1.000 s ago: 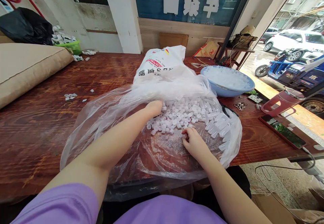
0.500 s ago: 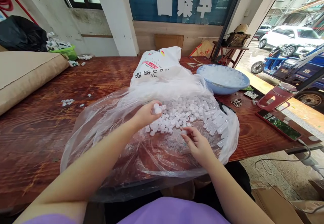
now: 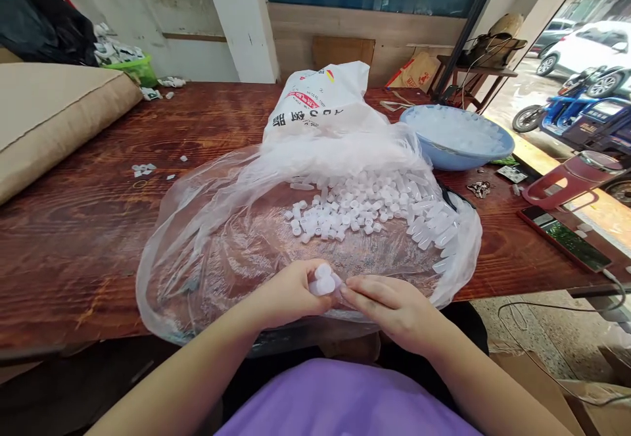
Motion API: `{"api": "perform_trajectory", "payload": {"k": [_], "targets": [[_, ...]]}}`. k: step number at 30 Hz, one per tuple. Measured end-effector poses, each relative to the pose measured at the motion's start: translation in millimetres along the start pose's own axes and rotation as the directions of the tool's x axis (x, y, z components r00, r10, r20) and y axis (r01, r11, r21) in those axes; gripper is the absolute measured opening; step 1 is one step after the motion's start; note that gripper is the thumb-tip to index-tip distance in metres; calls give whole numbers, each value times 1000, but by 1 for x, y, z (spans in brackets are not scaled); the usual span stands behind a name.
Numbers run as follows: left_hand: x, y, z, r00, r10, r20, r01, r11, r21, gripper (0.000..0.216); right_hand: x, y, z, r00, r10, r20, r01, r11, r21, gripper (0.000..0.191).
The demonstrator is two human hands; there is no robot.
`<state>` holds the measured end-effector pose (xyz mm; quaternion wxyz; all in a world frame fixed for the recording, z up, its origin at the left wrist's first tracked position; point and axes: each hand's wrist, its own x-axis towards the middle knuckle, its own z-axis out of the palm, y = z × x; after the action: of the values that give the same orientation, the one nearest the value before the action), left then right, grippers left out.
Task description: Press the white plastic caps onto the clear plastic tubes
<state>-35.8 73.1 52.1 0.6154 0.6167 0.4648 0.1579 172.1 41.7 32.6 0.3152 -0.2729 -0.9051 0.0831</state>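
Near the table's front edge, my left hand point(image 3: 296, 292) is closed around several small translucent white plastic tubes point(image 3: 323, 283), their round white ends facing up. My right hand point(image 3: 389, 304) comes in from the right, its fingers pressed together and its fingertips against the side of that bunch. Whatever lies between the right fingertips is hidden. Beyond both hands, a heap of small white plastic caps point(image 3: 340, 212) lies on a clear plastic bag point(image 3: 231, 245). Loose translucent tubes point(image 3: 434, 225) lie at the heap's right side.
Behind the heap stands a white printed sack point(image 3: 315, 104). A blue basin point(image 3: 458, 153) of translucent pieces is at the back right. Farther right are keys point(image 3: 479, 189), a phone point(image 3: 564, 239) and a pink cup point(image 3: 572, 179). A brown paper sack point(image 3: 59, 120) lies left.
Both hands have drawn back from the heap toward my body and come together. My left hand still holds the white pieces. The view has tipped down and shifted slightly left.
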Motion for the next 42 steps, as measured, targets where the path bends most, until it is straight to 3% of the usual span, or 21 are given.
{"api": "perform_trajectory", "payload": {"k": [2,4,7,9,13,17,21,24,26,28,30,32,34,36,38,42], "targets": [[0,0,-1,999,-22,24,21,999,42,17,2,0,3,997,65,32,-67,997,40,31],[0,0,-1,999,-45,-1,44,993,112,14,6,0,8,964,246,103,-254,964,76,34],[1,-1,0,998,-44,-54,55,974,220,7,10,0,16,805,515,294,-546,837,29,49],[2,-4,2,995,-31,-91,52,967,248,4,9,0,20,737,596,319,-634,773,19,45],[2,-10,4,992,-15,-122,40,977,208,6,5,-4,20,806,542,240,-581,801,143,30],[1,-14,8,987,31,-157,8,970,242,8,5,-5,20,726,610,317,-671,729,134,24],[-1,-17,9,982,26,-187,18,973,230,11,11,-4,27,810,532,248,-579,793,188,27],[-3,-18,5,972,76,-221,-15,964,265,13,19,-6,36,768,535,352,-609,780,143,18],[-3,-17,-1,960,92,-263,-9,953,303,18,25,-7,39,769,501,398,-591,794,142,20],[-4,-15,-9,948,95,-303,12,943,333,21,30,-6,39,778,511,365,-585,801,126,16],[-5,-12,-17,939,101,-330,17,942,336,19,32,-3,35,767,584,266,-627,769,122,34],[-7,-8,-23,945,102,-310,4,947,322,11,31,2,30,809,552,201,-583,798,156,39],[-8,-6,-25,960,93,-263,0,943,333,7,30,6,27,897,399,191,-431,887,167,31],[-8,-5,-23,971,83,-225,6,930,368,9,29,5,27,928,318,197,-348,926,145,25],[-7,-7,-19,972,86,-219,11,914,406,7,29,2,31,906,378,188,-408,899,161,23],[0,-6,-19,968,131,-212,9,833,554,8,34,0,40,784,581,221,-620,713,326,19]]}}
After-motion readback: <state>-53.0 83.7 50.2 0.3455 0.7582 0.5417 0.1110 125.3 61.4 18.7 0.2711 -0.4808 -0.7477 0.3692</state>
